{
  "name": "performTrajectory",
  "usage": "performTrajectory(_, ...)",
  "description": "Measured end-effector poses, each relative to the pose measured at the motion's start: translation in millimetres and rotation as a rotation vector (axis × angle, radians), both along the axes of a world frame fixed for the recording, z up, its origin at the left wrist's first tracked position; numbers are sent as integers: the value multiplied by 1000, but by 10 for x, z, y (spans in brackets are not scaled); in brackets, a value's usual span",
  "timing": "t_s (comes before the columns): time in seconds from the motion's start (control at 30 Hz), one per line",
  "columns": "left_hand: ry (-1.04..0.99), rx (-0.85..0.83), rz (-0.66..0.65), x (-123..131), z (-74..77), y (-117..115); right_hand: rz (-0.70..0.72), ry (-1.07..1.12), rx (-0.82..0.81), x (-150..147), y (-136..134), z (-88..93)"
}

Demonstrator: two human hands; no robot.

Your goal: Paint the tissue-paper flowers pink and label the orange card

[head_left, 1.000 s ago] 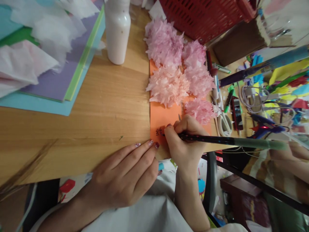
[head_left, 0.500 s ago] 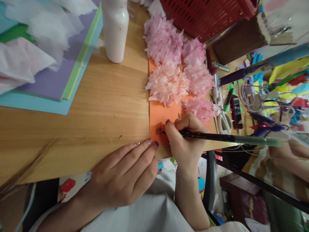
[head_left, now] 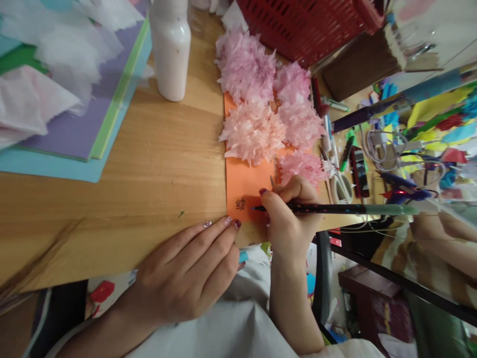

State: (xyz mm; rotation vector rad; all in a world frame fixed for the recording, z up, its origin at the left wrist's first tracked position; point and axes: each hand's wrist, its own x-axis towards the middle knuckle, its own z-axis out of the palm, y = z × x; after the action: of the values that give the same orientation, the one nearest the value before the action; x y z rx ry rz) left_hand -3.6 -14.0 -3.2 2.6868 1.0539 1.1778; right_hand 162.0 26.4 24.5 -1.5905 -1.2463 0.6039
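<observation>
My right hand (head_left: 292, 223) grips a slim black pen (head_left: 343, 209) with coloured specks and a greenish end. Its dark tip is at the orange paper (head_left: 244, 181), just right of a small handwritten black character (head_left: 240, 203). Whether the tip touches the paper, I cannot tell. My left hand (head_left: 196, 271) lies palm down at the table's near edge, fingers stretched out, fingertips by the paper's lower left corner. Several fluffy tissue-paper flowers, among them a peach one (head_left: 253, 130) and a pink one (head_left: 301, 166), cover the upper part of the paper.
A white bottle (head_left: 170, 54) stands left of the flowers. Coloured paper sheets (head_left: 80, 134) with crumpled tissue lie far left. Behind are a red basket (head_left: 298, 25) and a cardboard box (head_left: 359, 64). Scissors (head_left: 341, 188) and markers lie right. A co-worker's arm (head_left: 439, 243) shows at far right.
The pen tip has shifted slightly right, away from the written character, which is now fully visible. My left hand stays flat by the paper. The whole view has moved slightly.
</observation>
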Motion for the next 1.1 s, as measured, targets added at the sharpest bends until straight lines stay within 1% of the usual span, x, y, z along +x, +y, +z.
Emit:
performTrajectory(0.07, -1, -7, -6, -3, 5, 7, 6, 17, -7, 37, 17, -5)
performTrajectory(0.27, -18, -21, -18, -6, 10, 6, 123, -15, 3, 115, 101, -15)
performTrajectory(0.43, -13, -23, -42, 17, -6, -16, 109, -54, 16, 90, 90, 4)
performTrajectory(0.6, 41, -32, -51, 37, -29, -30, 99, -31, 27, 82, 73, 7)
performTrajectory(0.73, 17, -67, -41, 38, -29, -35, 152, -44, 12, 94, 71, -7)
performTrajectory(0.87, 71, -51, -56, 38, -5, -15, 234, -28, -4, 96, 64, -1)
performTrajectory(1.1, 62, -50, -39, 24, 22, 11, 254, -78, 11, 69, 76, 23)
